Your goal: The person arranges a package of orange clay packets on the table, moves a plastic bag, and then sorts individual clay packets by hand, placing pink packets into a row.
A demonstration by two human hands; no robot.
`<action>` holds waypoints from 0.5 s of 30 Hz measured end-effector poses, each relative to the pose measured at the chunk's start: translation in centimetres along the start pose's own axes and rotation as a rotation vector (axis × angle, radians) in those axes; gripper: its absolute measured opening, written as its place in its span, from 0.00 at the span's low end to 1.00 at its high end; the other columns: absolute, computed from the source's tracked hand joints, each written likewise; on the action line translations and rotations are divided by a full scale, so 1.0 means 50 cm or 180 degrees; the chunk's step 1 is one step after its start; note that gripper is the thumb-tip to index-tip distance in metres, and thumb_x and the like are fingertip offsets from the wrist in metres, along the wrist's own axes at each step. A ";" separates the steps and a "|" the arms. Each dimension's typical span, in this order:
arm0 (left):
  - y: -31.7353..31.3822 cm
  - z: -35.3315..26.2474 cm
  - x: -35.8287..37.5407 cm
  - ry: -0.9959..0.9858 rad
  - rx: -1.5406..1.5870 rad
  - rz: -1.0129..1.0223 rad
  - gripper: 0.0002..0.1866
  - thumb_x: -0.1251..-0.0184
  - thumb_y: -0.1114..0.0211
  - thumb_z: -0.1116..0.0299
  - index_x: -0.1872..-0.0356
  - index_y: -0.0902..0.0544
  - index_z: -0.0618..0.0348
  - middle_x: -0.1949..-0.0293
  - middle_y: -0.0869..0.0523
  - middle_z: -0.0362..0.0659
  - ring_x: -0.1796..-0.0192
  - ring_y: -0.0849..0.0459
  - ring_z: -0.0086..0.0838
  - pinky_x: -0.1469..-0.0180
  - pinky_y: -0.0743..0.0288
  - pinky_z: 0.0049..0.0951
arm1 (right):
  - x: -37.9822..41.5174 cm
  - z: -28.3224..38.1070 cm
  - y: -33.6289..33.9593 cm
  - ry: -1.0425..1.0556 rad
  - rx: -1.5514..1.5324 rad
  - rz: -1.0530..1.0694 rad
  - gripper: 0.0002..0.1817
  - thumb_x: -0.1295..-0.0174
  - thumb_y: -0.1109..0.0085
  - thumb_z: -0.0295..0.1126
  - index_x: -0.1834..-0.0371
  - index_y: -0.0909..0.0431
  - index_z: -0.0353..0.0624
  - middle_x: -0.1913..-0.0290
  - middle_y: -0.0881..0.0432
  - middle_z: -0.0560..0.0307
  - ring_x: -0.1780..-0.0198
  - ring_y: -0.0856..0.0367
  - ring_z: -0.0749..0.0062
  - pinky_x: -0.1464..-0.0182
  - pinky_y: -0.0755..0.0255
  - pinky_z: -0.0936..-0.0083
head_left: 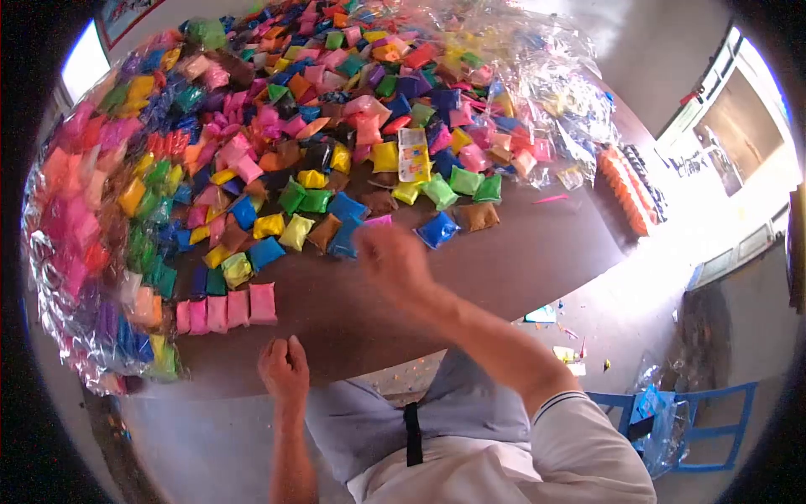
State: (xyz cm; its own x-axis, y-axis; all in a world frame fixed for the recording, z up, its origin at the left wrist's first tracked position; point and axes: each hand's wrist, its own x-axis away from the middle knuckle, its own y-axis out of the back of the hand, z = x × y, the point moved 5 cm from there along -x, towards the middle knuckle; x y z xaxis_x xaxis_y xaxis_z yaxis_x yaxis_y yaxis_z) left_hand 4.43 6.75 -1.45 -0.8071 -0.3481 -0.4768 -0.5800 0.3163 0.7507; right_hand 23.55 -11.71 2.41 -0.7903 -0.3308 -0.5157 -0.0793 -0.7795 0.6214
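R hand (390, 256) blurred over table (520, 260) nr blue packet (437, 228), fingers unclear; L hand (284, 367) curled shut, empty, by pink packets (227, 312).

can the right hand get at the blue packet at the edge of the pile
Probably yes. The right hand is raised just short of the blue packet, with only bare table between them and nothing lying on top of it.

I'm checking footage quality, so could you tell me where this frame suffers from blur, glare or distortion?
Head view: the right hand is motion-blurred, the left hand is sharper; glare washes out the windows and the plastic wrap; fisheye distortion bends the table edge and darkens the corners.
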 end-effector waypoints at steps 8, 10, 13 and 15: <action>0.004 -0.011 -0.008 -0.0083 -0.0151 0.0052 0.16 0.35 0.40 0.72 0.81 0.33 0.60 0.81 0.30 0.48 0.76 0.28 0.47 0.72 0.37 0.45 | -0.155 -0.328 0.223 -0.0644 0.1171 -0.0692 0.11 0.41 0.42 0.36 0.59 0.22 0.44 0.57 0.20 0.46 0.52 0.23 0.46 0.51 0.28 0.54; 0.007 -0.013 -0.009 -0.0112 -0.0219 0.0064 0.16 0.35 0.41 0.72 0.81 0.33 0.60 0.81 0.30 0.48 0.76 0.28 0.47 0.72 0.37 0.45 | -0.169 -0.367 0.227 -0.0551 0.1408 -0.0552 0.14 0.42 0.40 0.39 0.58 0.21 0.43 0.54 0.21 0.45 0.49 0.24 0.46 0.48 0.29 0.54; 0.006 -0.011 -0.007 -0.0149 -0.0231 0.0038 0.15 0.34 0.41 0.71 0.81 0.33 0.60 0.82 0.30 0.48 0.77 0.28 0.47 0.72 0.37 0.45 | -0.184 -0.382 0.222 -0.0780 0.1517 -0.0253 0.20 0.43 0.38 0.43 0.52 0.21 0.44 0.49 0.21 0.43 0.45 0.26 0.45 0.43 0.31 0.54; 0.008 -0.016 -0.007 -0.0133 -0.0183 0.0070 0.15 0.34 0.41 0.71 0.81 0.32 0.60 0.82 0.30 0.48 0.77 0.28 0.47 0.72 0.37 0.46 | -0.188 -0.384 0.221 -0.0682 0.1702 -0.0303 0.21 0.45 0.37 0.42 0.50 0.21 0.44 0.49 0.21 0.43 0.45 0.26 0.45 0.43 0.31 0.54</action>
State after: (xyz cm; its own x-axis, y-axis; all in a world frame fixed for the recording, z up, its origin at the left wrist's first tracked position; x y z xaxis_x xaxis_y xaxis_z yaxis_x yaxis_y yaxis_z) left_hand 4.55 6.30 -0.62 -0.8241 -0.3042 -0.4778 -0.5558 0.2718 0.7856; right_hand 41.77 -27.44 2.81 -0.8655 -0.1141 -0.4877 -0.4077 -0.4053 0.8183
